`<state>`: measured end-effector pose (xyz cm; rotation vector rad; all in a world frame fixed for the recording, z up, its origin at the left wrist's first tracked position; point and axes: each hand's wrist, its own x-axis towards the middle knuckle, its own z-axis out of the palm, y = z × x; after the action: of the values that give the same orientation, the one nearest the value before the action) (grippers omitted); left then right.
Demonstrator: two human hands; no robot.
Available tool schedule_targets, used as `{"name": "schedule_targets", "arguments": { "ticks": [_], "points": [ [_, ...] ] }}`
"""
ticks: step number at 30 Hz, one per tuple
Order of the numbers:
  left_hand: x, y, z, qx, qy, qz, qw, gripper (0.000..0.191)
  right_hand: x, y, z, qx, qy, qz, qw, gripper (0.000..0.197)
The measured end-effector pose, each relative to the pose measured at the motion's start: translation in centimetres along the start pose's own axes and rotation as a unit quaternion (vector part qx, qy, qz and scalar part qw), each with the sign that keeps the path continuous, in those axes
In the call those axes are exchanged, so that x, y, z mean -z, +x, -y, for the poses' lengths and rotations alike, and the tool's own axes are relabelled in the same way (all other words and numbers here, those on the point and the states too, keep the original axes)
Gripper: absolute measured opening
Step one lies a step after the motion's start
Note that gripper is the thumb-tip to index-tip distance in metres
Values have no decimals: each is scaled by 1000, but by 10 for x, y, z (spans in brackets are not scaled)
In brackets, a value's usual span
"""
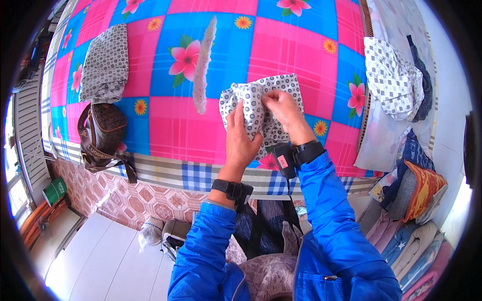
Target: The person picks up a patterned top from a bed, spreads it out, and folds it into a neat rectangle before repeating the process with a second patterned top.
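Note:
A white cloth with grey and black ring dots (276, 128) lies bunched on the pink and blue checked bed cover (184, 131), just in front of me. My left hand (241, 141) rests on its left part, fingers spread and pointing away from me. With thumb and forefinger together, my right hand (284, 111) pinches the cloth near its middle. Both wrists bear black straps with small devices. To the left of the cloth, a long, narrow, fluffy whitish strip (204, 71) lies apart from it on the cover.
A folded dotted cloth (105, 60) and a brown shoulder bag (107, 128) lie at the left. On the right are a crumpled white cloth with grey squares (389, 81), a dark cloth (421, 79) and folded textiles (410, 240). The bed's near edge (150, 171) runs before me.

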<state>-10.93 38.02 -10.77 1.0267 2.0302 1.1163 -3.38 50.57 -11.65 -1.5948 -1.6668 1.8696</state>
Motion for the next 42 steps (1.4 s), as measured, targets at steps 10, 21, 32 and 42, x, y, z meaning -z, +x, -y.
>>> {"name": "schedule_targets", "arguments": {
  "ticks": [10,21,32,42],
  "points": [
    [-8,-3,3,-71,98,44,992,76,-5,0,18,153,70,-47,985,24],
    [-30,8,10,-43,158,47,985,38,-29,-43,22,325,-161,38,931,25],
    [-5,33,-7,23,139,132,981,52,-10,-81,-46,167,-69,-124,976,23],
    [-19,39,-24,141,57,107,983,53,-3,-74,-68,130,-56,-190,972,12]
  ]
}}
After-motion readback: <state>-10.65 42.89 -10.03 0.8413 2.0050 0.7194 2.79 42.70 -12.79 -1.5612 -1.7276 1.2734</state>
